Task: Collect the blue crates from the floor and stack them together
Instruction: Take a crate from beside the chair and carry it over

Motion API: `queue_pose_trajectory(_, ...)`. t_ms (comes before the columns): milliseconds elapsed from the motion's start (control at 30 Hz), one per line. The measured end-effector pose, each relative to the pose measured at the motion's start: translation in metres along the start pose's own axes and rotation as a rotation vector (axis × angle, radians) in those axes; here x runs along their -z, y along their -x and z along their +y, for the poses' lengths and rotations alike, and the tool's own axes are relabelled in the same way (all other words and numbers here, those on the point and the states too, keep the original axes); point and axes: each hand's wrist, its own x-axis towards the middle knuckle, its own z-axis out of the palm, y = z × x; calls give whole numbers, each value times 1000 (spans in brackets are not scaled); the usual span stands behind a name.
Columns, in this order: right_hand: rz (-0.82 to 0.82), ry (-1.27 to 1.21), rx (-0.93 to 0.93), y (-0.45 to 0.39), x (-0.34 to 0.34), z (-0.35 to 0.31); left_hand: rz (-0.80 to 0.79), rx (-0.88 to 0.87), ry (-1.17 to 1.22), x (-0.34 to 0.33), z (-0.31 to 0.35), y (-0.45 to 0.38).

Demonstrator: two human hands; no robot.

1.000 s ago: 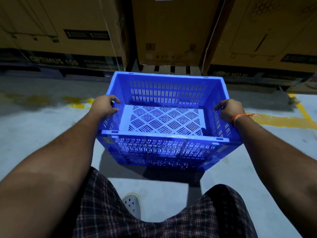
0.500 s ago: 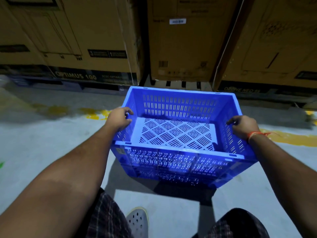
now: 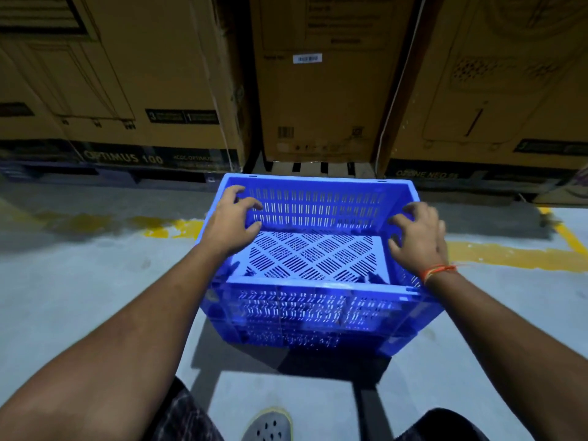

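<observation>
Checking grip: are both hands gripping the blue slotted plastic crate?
No: left hand and right hand hover open-fingered above the blue slotted plastic crate.

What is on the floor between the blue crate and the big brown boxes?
Nothing much: the head view shows bare grey floor with a worn yellow painted line between the blue crate and the cardboard boxes.

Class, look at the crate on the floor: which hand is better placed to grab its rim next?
Left hand: its fingers hover right over the blue slotted plastic crate's rim. The right hand hangs inside the wall.
</observation>
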Motion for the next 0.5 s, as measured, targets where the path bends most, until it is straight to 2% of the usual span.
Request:
queue_pose_trajectory(67, -41, -69, 13, 3, -7, -9, -44, -55, 34, -5, 17, -7)
queue_pose_trajectory(267, -252, -249, -67, -3, -18, -14, -147, -74, 82, -35, 49, -29)
queue_pose_trajectory(500, -264, -391, -136, -16, -2, -19, -202, -25, 244, -61, 83, -53)
